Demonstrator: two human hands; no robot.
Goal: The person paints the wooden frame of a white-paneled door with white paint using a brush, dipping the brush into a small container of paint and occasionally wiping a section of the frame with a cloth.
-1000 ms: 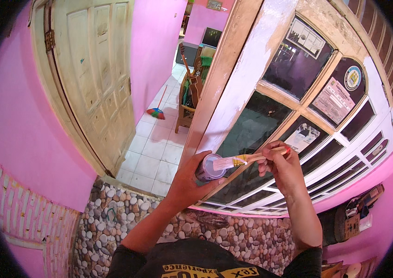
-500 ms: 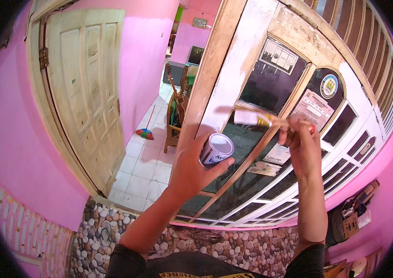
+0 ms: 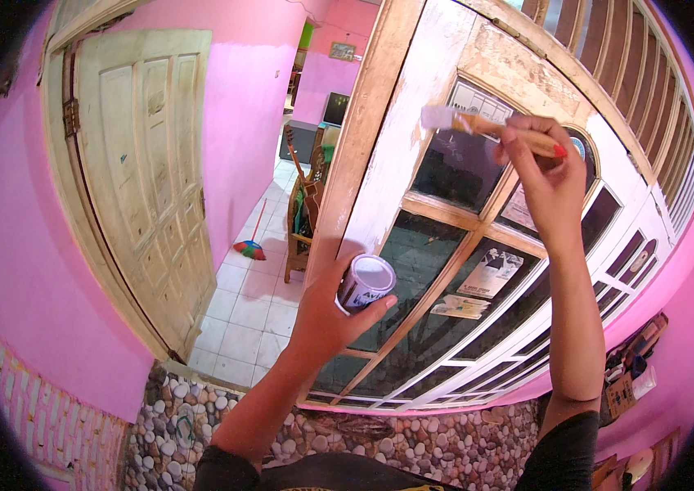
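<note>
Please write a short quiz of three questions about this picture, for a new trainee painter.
1. True or false: the right hand holds a paintbrush up against the window frame.
2. What does the left hand hold? A) a roller B) a small paint can C) a rag
3. What lies on the tiled floor beyond the open door?

Key: 1 true; 2 B; 3 a small broom with a colourful head.
</note>
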